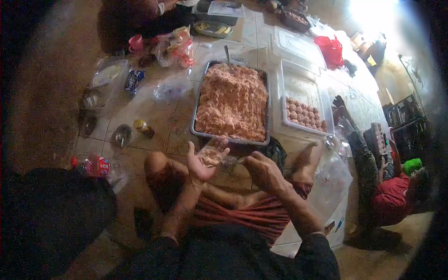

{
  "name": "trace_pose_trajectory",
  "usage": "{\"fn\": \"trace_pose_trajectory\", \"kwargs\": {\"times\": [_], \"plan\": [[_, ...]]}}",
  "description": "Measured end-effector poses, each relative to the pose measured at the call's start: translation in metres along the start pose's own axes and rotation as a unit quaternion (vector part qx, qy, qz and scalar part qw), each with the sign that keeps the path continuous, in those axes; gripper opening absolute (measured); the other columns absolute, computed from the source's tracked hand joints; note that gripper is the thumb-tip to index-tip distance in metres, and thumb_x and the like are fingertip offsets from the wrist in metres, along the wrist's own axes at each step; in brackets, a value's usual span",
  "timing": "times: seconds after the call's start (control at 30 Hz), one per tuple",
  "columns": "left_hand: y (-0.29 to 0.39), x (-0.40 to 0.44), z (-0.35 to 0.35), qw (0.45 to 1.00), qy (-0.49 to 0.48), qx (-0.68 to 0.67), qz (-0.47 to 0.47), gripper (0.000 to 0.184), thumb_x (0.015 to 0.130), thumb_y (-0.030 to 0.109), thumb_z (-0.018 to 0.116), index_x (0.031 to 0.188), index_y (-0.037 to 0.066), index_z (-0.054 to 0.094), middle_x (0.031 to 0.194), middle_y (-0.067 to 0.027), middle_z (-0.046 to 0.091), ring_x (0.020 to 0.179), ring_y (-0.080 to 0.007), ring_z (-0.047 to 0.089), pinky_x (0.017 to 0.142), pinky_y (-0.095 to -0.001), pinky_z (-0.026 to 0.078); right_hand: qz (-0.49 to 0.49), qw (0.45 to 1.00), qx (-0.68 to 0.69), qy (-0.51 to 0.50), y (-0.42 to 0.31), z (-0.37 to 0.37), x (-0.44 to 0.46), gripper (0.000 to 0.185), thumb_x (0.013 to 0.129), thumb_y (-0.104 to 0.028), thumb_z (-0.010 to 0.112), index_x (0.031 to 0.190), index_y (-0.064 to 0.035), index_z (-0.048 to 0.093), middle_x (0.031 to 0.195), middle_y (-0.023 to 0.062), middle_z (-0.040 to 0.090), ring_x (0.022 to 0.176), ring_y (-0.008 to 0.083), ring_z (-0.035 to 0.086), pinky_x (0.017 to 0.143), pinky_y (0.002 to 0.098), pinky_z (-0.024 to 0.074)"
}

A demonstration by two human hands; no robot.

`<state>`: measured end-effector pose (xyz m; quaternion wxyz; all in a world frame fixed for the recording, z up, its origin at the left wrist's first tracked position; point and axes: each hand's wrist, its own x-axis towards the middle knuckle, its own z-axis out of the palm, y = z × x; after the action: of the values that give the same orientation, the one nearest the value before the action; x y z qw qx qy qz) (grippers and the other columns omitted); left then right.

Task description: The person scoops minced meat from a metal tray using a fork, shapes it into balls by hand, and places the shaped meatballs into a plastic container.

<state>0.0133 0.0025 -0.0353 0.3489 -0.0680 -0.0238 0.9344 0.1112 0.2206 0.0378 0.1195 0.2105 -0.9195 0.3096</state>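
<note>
Sitting cross-legged on the tiled floor, we hold our left hand (200, 169) palm up with its fingers spread, a thin layer of pale mixture (211, 158) lying across it. Our right hand (265, 173) is just beside it, fingers curled; we cannot tell whether they grip anything. Directly ahead is 1 large metal tray (192, 122) heaped with pinkish mince (233, 100), 1 spoon (227, 53) standing at its far end. Right of it, 1 clear container (283, 88) holds rows of balls (304, 114) at its near end. Left of the tray, the blue packet (134, 81) bears white lettering too blurred for us to read; the bottle (101, 166) has a red label, its print equally illegible. We see 1 jar (143, 127) with a yellow lid nearby.
</note>
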Motion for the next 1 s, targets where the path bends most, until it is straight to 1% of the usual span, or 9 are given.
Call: {"fn": "trace_pose_trajectory", "kwargs": {"times": [0.13, 0.3, 0.4, 0.47, 0.6, 0.77, 0.83, 0.93, 1.0], "plan": [[-0.011, -0.005, 0.022, 0.990, -0.024, 0.041, -0.134, 0.102, 0.092, 0.078, 0.027, 0.139, -0.012, 0.043, 0.143, -0.0284, 0.048, 0.133, -0.0432, 0.047, 0.109, -0.0580, 0.040, 0.056, 0.992, -0.010, -0.109, 0.004, -0.006, 0.012, 0.032, 0.083, -0.004, 0.062, 0.114, -0.0087, 0.061, 0.108, 0.0148, 0.060, 0.096, 0.0355, 0.063, 0.077, 0.0369, 0.0543], [0.004, -0.003, -0.022, 0.987, 0.054, 0.131, -0.076, 0.087, 0.097, 0.069, 0.035, 0.131, -0.010, 0.051, 0.128, -0.0311, 0.057, 0.120, -0.0398, 0.058, 0.104, -0.0538, 0.048, 0.030, 0.994, -0.017, -0.099, 0.049, -0.012, 0.020, 0.043, 0.080, -0.003, 0.063, 0.122, -0.0121, 0.061, 0.110, 0.0131, 0.060, 0.102, 0.0355, 0.062, 0.085, 0.0417, 0.0530], [0.002, 0.000, -0.033, 0.969, 0.094, 0.213, -0.079, 0.083, 0.098, 0.067, 0.038, 0.126, -0.009, 0.054, 0.121, -0.0292, 0.061, 0.111, -0.0388, 0.063, 0.098, -0.0527, 0.052, 0.053, 0.994, -0.085, -0.049, 0.013, -0.035, 0.059, 0.041, 0.078, -0.013, 0.069, 0.117, -0.0084, 0.060, 0.105, 0.0134, 0.060, 0.098, 0.0356, 0.061, 0.087, 0.0458, 0.0478], [-0.001, 0.003, -0.055, 0.965, 0.092, 0.235, -0.072, 0.083, 0.098, 0.066, 0.040, 0.126, -0.011, 0.052, 0.118, -0.0279, 0.063, 0.108, -0.0374, 0.065, 0.094, -0.0517, 0.054, 0.094, 0.954, -0.280, 0.046, -0.004, -0.043, 0.082, 0.013, 0.080, -0.005, 0.065, 0.090, -0.0071, 0.058, 0.086, 0.0099, 0.056, 0.086, 0.0315, 0.059, 0.081, 0.0425, 0.0452], [-0.001, 0.001, -0.056, 0.959, 0.109, 0.210, -0.158, 0.090, 0.097, 0.068, 0.037, 0.131, -0.016, 0.043, 0.125, -0.0292, 0.059, 0.108, -0.0366, 0.065, 0.093, -0.0492, 0.055, 0.050, 0.920, -0.387, 0.024, 0.051, -0.007, 0.080, 0.016, 0.086, -0.006, 0.057, 0.100, -0.0113, 0.061, 0.095, 0.0104, 0.058, 0.095, 0.0270, 0.061, 0.088, 0.0433, 0.0397], [-0.004, 0.004, -0.073, 0.950, 0.162, 0.235, -0.125, 0.098, 0.096, 0.071, 0.034, 0.134, -0.019, 0.038, 0.130, -0.0316, 0.056, 0.108, -0.0366, 0.064, 0.094, -0.0473, 0.055, -0.062, 0.940, -0.335, -0.014, 0.035, -0.016, 0.078, 0.019, 0.085, -0.006, 0.060, 0.102, -0.0132, 0.062, 0.097, 0.0081, 0.059, 0.095, 0.0256, 0.060, 0.088, 0.0430, 0.0394], [0.005, 0.012, -0.087, 0.953, 0.137, 0.164, -0.212, 0.099, 0.096, 0.071, 0.034, 0.134, -0.020, 0.038, 0.129, -0.0329, 0.055, 0.109, -0.0371, 0.064, 0.094, -0.0476, 0.055, -0.085, 0.947, -0.307, -0.035, 0.058, -0.025, 0.071, 0.018, 0.085, -0.005, 0.060, 0.101, -0.0130, 0.062, 0.096, 0.0078, 0.059, 0.094, 0.0261, 0.060, 0.086, 0.0421, 0.0399], [0.001, 0.009, -0.064, 0.974, 0.056, 0.099, -0.196, 0.100, 0.095, 0.071, 0.036, 0.133, -0.021, 0.039, 0.128, -0.0335, 0.056, 0.109, -0.0386, 0.064, 0.093, -0.0485, 0.056, 0.015, 0.995, -0.102, -0.004, 0.100, -0.025, 0.057, 0.013, 0.088, -0.005, 0.060, 0.099, -0.0104, 0.062, 0.094, 0.0085, 0.060, 0.091, 0.0290, 0.061, 0.082, 0.0413, 0.0412], [-0.001, 0.002, -0.038, 0.982, 0.068, 0.092, -0.151, 0.099, 0.095, 0.071, 0.038, 0.132, -0.021, 0.039, 0.126, -0.0335, 0.057, 0.109, -0.0396, 0.063, 0.092, -0.0488, 0.056, 0.092, 0.987, -0.122, -0.039, 0.060, -0.060, 0.072, 0.004, 0.093, -0.008, 0.059, 0.097, -0.0076, 0.060, 0.091, 0.0105, 0.060, 0.088, 0.0314, 0.061, 0.077, 0.0416, 0.0417]]}}
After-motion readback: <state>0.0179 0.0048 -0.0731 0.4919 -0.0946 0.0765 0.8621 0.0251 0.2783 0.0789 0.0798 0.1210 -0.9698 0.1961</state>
